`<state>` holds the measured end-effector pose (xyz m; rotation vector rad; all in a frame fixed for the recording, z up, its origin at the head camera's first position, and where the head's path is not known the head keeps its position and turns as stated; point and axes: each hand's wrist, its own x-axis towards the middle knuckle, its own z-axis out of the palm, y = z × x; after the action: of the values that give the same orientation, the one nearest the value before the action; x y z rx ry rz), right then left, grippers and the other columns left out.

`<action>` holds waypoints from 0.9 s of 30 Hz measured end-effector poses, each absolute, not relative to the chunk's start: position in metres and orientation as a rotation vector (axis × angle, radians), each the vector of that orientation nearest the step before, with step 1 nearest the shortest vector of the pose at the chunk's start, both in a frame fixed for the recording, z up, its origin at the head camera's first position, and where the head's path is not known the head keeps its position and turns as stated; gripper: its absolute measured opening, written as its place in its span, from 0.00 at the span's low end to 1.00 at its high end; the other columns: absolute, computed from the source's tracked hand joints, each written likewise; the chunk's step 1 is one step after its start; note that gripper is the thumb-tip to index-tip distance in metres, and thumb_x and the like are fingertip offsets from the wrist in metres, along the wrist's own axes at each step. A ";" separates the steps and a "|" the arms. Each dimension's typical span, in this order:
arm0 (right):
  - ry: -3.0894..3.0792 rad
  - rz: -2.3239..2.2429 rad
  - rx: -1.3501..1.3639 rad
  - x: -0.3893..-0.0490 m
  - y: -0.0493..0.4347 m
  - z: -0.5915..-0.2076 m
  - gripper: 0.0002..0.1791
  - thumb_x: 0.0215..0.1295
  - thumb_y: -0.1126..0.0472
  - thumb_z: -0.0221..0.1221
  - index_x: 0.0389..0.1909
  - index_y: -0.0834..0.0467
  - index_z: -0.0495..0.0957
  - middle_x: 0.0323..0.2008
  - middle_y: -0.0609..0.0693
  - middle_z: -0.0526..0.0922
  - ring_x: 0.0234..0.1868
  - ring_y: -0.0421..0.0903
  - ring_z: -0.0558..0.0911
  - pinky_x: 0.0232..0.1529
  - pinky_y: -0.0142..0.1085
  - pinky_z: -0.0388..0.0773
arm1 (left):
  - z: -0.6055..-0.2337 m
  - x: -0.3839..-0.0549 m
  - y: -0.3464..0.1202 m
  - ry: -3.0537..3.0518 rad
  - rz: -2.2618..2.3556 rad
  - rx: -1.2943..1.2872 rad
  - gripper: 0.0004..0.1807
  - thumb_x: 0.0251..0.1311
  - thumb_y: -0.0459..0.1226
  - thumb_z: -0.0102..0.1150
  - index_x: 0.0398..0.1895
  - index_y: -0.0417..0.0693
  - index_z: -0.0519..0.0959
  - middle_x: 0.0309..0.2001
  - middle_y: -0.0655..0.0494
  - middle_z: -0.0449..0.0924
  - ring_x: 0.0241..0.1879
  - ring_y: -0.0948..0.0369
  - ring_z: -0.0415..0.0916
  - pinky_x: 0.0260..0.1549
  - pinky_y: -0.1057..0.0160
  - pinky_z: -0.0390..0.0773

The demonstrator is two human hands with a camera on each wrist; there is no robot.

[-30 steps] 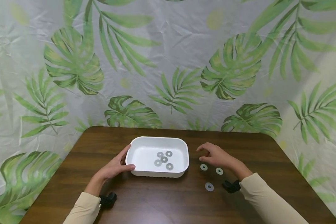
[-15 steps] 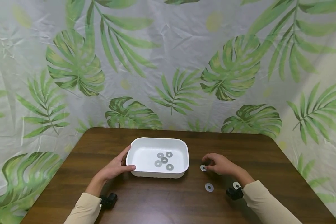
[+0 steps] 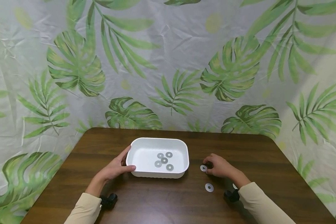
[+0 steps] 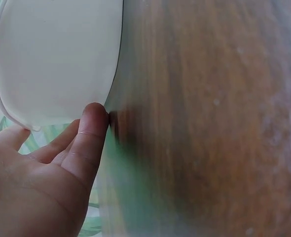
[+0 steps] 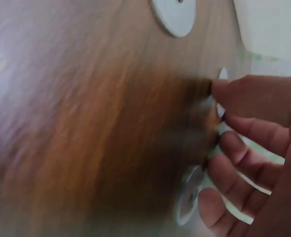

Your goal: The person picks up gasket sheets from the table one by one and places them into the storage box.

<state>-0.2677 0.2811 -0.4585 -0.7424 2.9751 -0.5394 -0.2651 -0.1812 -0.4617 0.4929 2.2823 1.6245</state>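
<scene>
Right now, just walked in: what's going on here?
Washers and a white tray. The left hand grips the left end of the white tray, which has five washers lying in it. The right hand is at a loose washer on the table, thumb and fingertips by its edge; I can't tell if it's pinched yet. Another washer lies closer to the person, and part of one more shows by the right wrist.
</scene>
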 end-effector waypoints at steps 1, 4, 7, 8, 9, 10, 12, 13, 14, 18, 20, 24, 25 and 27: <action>2.983 -0.518 -0.733 -0.268 0.279 -0.457 0.15 0.51 0.62 0.71 0.41 0.59 0.83 0.37 0.50 0.79 0.36 0.44 0.76 0.40 0.41 0.75 | -0.462 -0.265 -0.181 2.283 1.627 0.493 0.58 0.59 0.41 0.68 0.81 0.47 0.37 0.78 0.32 0.43 0.71 0.37 0.59 0.54 0.64 0.73; 2.993 -0.470 -0.711 -0.267 0.274 -0.453 0.13 0.51 0.63 0.70 0.39 0.59 0.83 0.36 0.50 0.79 0.35 0.44 0.75 0.40 0.42 0.75 | -0.461 -0.265 -0.182 2.287 1.626 0.492 0.58 0.59 0.41 0.68 0.81 0.47 0.37 0.78 0.32 0.43 0.71 0.37 0.59 0.54 0.63 0.73; 2.996 -0.429 -0.690 -0.266 0.270 -0.451 0.10 0.52 0.64 0.70 0.36 0.57 0.82 0.34 0.48 0.78 0.33 0.41 0.73 0.38 0.40 0.74 | -0.461 -0.265 -0.182 2.291 1.622 0.490 0.57 0.59 0.41 0.68 0.81 0.47 0.37 0.79 0.33 0.42 0.72 0.37 0.57 0.57 0.60 0.72; 2.996 -0.425 -0.678 -0.266 0.269 -0.451 0.09 0.53 0.63 0.70 0.35 0.57 0.81 0.34 0.48 0.77 0.33 0.41 0.73 0.37 0.40 0.73 | -0.461 -0.265 -0.181 2.290 1.621 0.491 0.57 0.59 0.41 0.68 0.81 0.47 0.37 0.79 0.33 0.42 0.73 0.37 0.56 0.57 0.59 0.72; 2.994 -0.426 -0.663 -0.266 0.268 -0.451 0.08 0.53 0.63 0.70 0.34 0.56 0.81 0.33 0.48 0.77 0.32 0.41 0.72 0.37 0.39 0.73 | -0.461 -0.265 -0.181 2.289 1.620 0.492 0.57 0.59 0.41 0.68 0.81 0.47 0.37 0.79 0.33 0.42 0.73 0.37 0.55 0.58 0.58 0.72; 2.992 -0.428 -0.649 -0.266 0.267 -0.451 0.08 0.54 0.62 0.70 0.34 0.56 0.81 0.33 0.48 0.77 0.32 0.41 0.72 0.36 0.39 0.72 | -0.461 -0.265 -0.181 2.288 1.620 0.493 0.57 0.59 0.41 0.68 0.81 0.46 0.37 0.79 0.33 0.41 0.73 0.37 0.55 0.59 0.57 0.72; 2.994 -0.431 -0.620 -0.266 0.266 -0.452 0.09 0.55 0.60 0.70 0.34 0.56 0.81 0.34 0.48 0.76 0.32 0.41 0.72 0.36 0.39 0.72 | -0.461 -0.265 -0.181 2.288 1.618 0.492 0.57 0.59 0.41 0.68 0.81 0.46 0.37 0.79 0.33 0.41 0.74 0.37 0.54 0.60 0.55 0.71; 2.997 -0.433 -0.606 -0.265 0.266 -0.452 0.09 0.55 0.59 0.70 0.34 0.56 0.81 0.34 0.48 0.76 0.33 0.41 0.71 0.36 0.39 0.72 | -0.461 -0.265 -0.181 2.288 1.617 0.490 0.57 0.59 0.41 0.68 0.81 0.46 0.37 0.79 0.33 0.41 0.74 0.37 0.53 0.61 0.55 0.71; 2.999 -0.437 -0.593 -0.265 0.265 -0.452 0.10 0.55 0.58 0.70 0.34 0.56 0.81 0.34 0.48 0.76 0.33 0.41 0.71 0.37 0.40 0.72 | -0.460 -0.265 -0.181 2.288 1.618 0.488 0.57 0.59 0.41 0.68 0.81 0.46 0.37 0.79 0.33 0.41 0.74 0.37 0.53 0.61 0.54 0.71; 3.006 -0.433 -0.580 -0.266 0.263 -0.453 0.10 0.55 0.59 0.71 0.33 0.57 0.80 0.34 0.48 0.76 0.33 0.42 0.72 0.38 0.41 0.73 | -0.460 -0.265 -0.181 2.292 1.614 0.488 0.58 0.59 0.42 0.68 0.81 0.47 0.37 0.79 0.33 0.41 0.74 0.37 0.54 0.60 0.55 0.70; 2.992 -0.444 -0.571 -0.267 0.262 -0.454 0.10 0.55 0.60 0.71 0.33 0.57 0.79 0.35 0.48 0.77 0.34 0.42 0.72 0.39 0.41 0.73 | -0.459 -0.265 -0.182 2.295 1.610 0.489 0.58 0.59 0.42 0.68 0.81 0.47 0.37 0.79 0.33 0.41 0.74 0.36 0.55 0.60 0.55 0.71; 2.943 -0.479 -0.544 -0.270 0.261 -0.454 0.11 0.54 0.61 0.70 0.32 0.58 0.77 0.34 0.49 0.76 0.34 0.43 0.72 0.39 0.40 0.73 | -0.460 -0.264 -0.183 2.304 1.600 0.489 0.58 0.59 0.42 0.68 0.81 0.47 0.37 0.79 0.32 0.41 0.73 0.36 0.56 0.59 0.56 0.71; 2.934 -0.491 -0.532 -0.270 0.261 -0.454 0.11 0.53 0.62 0.70 0.31 0.58 0.76 0.33 0.49 0.76 0.34 0.43 0.72 0.39 0.39 0.72 | -0.460 -0.264 -0.183 2.304 1.597 0.492 0.58 0.59 0.42 0.68 0.81 0.47 0.37 0.79 0.32 0.41 0.73 0.36 0.56 0.59 0.56 0.72; 2.922 -0.510 -0.523 -0.272 0.263 -0.455 0.12 0.51 0.62 0.70 0.30 0.59 0.74 0.31 0.49 0.74 0.33 0.43 0.70 0.37 0.38 0.70 | -0.461 -0.265 -0.182 2.302 1.598 0.499 0.58 0.59 0.42 0.68 0.81 0.47 0.37 0.79 0.32 0.41 0.73 0.36 0.56 0.59 0.55 0.71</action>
<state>-0.2717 0.2627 -0.4549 -0.5227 2.9219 -0.5105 -0.2646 -0.1816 -0.4606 0.4988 2.3017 1.5985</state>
